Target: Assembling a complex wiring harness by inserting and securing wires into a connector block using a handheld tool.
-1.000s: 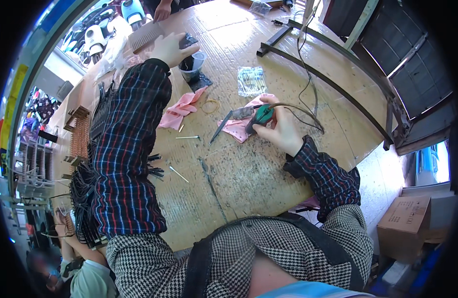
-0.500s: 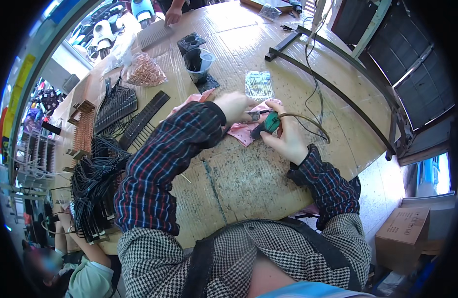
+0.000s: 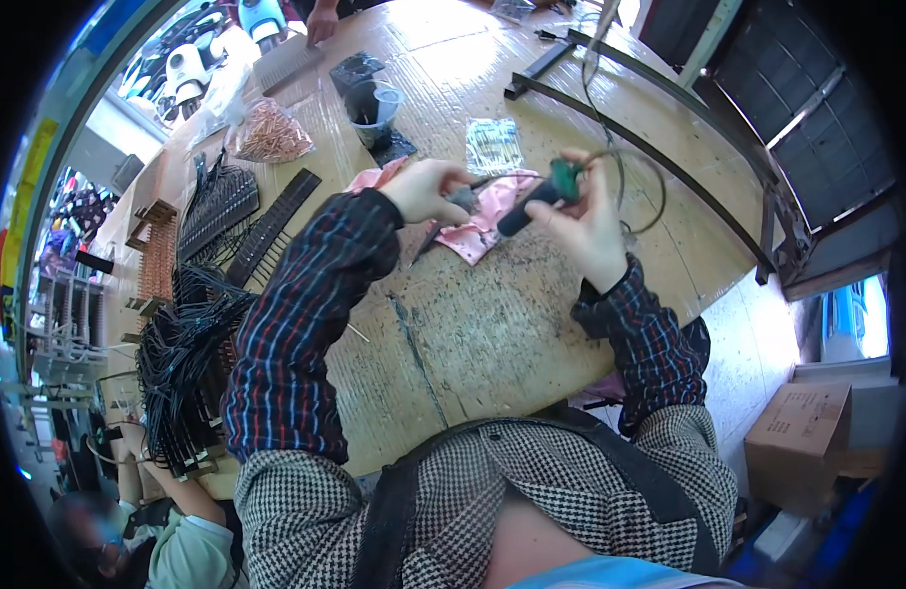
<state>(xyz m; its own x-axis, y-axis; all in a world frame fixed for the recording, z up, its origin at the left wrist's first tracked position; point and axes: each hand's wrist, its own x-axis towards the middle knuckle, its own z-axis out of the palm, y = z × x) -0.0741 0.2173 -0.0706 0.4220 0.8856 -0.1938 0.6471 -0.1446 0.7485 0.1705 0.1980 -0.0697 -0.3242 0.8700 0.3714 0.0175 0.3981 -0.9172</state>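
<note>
My right hand (image 3: 586, 231) is closed around a corded hand tool with a green and black handle (image 3: 520, 216). The black end slants down toward the left, and a brown cord (image 3: 659, 187) loops off to the right. My left hand (image 3: 426, 192) pinches a small grey lump (image 3: 463, 198), whose material I cannot make out. Beneath and between the hands lies a pink spotted cloth (image 3: 470, 242). Just beyond it rests a clear packet of thin white sticks (image 3: 493, 145).
Black-wired parts (image 3: 193, 329) and a copper-coloured rack (image 3: 157, 255) stand at the left. Behind are a bag of copper pins (image 3: 273, 133) and a plastic cup (image 3: 386, 102). A dark metal frame (image 3: 630, 118) crosses the right side. Co-workers' hands show at far left (image 3: 323, 22) and lower left (image 3: 173, 481).
My hands have drawn apart. The right has lifted the tool away to the right and tilted it; the left has shifted left with the grey lump. The whole view has shifted slightly.
</note>
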